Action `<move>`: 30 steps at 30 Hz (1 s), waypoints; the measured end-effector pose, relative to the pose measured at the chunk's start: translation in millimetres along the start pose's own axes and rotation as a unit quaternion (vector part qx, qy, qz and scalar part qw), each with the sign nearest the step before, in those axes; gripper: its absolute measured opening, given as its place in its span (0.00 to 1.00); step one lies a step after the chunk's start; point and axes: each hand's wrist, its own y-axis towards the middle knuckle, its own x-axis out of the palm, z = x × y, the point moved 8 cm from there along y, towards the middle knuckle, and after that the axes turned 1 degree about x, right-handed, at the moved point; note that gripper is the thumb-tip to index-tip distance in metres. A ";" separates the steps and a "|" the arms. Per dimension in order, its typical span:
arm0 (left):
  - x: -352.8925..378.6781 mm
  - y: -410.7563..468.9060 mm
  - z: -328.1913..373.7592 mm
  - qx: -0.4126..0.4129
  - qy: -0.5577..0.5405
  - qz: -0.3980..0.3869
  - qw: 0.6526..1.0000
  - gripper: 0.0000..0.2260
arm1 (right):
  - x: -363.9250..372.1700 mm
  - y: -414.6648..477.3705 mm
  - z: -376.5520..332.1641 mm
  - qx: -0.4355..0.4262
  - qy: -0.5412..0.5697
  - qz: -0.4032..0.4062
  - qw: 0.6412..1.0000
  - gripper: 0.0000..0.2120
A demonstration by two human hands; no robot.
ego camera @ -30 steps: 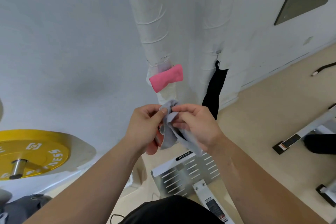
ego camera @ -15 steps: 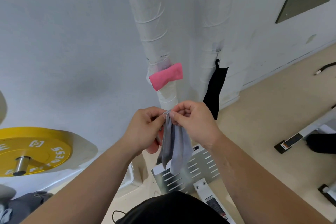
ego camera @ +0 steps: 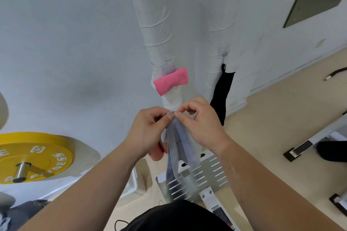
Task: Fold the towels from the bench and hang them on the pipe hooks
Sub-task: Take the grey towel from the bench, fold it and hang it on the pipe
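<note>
Head cam: left hand and right hand both pinch the top edge of the grey towel, hanging below them in front of the wrapped pipe; pink towel and black towel hang on the pipes.

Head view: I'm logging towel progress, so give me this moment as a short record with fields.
held towel: grey towel, hanging down from a pinch at its top edge
left hand: left hand, pinching the top edge
right hand: right hand, pinching the same edge, fingertips meeting the left's
already hung: pink towel on the left pipe; black towel on a hook at the right pipe
nearby: yellow weight plate at lower left
</note>
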 end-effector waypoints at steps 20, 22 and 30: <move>-135.8 61.2 6.1 0.027 0.011 0.188 0.982 0.09 | -10.6 57.4 5.7 -0.115 -0.375 -0.242 0.888 0.13; -142.6 63.6 8.7 0.033 0.011 0.200 0.979 0.08 | -15.0 56.5 18.3 -0.101 -0.426 -0.270 0.858 0.11; -156.5 73.5 -9.9 0.013 0.016 0.205 0.978 0.09 | -63.9 69.6 15.5 -0.065 -0.374 -0.150 0.913 0.17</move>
